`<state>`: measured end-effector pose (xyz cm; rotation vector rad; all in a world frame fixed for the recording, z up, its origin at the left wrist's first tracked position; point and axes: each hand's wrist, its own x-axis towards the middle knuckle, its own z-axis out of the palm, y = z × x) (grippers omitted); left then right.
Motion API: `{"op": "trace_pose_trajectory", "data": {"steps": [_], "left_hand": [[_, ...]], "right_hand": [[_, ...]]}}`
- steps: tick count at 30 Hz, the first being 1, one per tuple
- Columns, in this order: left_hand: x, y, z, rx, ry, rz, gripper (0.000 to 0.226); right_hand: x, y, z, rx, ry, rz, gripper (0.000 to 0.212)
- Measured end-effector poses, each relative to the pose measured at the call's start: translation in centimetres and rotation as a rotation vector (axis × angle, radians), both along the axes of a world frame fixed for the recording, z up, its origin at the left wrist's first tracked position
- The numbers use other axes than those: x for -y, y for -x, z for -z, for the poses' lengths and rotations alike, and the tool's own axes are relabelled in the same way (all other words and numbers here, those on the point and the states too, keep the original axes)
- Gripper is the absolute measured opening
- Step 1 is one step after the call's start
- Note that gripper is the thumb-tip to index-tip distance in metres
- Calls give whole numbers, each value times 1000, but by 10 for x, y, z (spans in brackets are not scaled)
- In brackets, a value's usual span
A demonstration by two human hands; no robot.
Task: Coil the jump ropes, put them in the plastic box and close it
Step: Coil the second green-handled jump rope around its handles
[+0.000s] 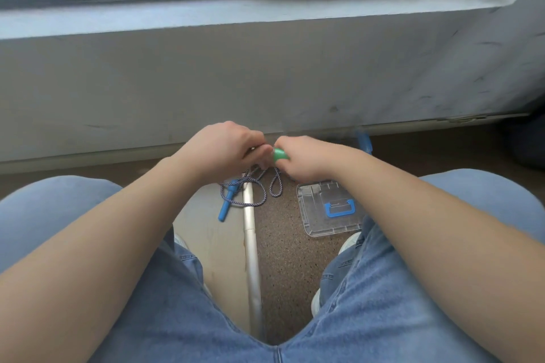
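Both hands meet above the floor between my knees. My right hand (306,159) grips a green jump-rope handle (278,155), only its end showing. My left hand (227,150) pinches the blue-and-white cord (262,186) just beside that handle. Loops of cord hang below the hands and lie on the floor. A blue handle (227,205) lies among the loops on the left. The clear plastic lid with a blue carrying handle (330,208) lies flat on the floor under my right forearm. Another blue piece (364,141) shows by the wall, blurred. The box itself is not in view.
My knees in blue jeans frame the working space left and right. A metal floor strip (250,244) runs between a pale floor and speckled brown carpet (283,259). A grey wall (265,82) under a window sill stands close ahead.
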<state>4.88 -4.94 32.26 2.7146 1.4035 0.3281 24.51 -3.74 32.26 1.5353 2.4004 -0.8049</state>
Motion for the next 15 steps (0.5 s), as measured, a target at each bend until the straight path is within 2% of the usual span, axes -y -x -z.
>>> {"op": "trace_pose_trajectory", "data": {"steps": [2, 4, 8, 11, 13, 15], "left_hand": [[-5, 6, 2, -24, 8, -87, 43], [-7, 11, 3, 43, 95, -164, 40], [-12, 16, 3, 369, 429, -285, 47], [-12, 17, -1, 722, 693, -366, 42], [-13, 18, -2, 842, 695, -401, 36], [-15, 18, 0, 820, 571, -419, 44]], "right_hand": [[11, 9, 0, -4, 26, -135, 29], [16, 14, -1, -31, 44, -205, 25], [14, 10, -16, -191, 85, -201, 32], [10, 2, -27, -353, 95, -131, 17], [9, 1, -34, -546, 145, -23, 12], [7, 1, -38, -695, 157, 93, 10]]}}
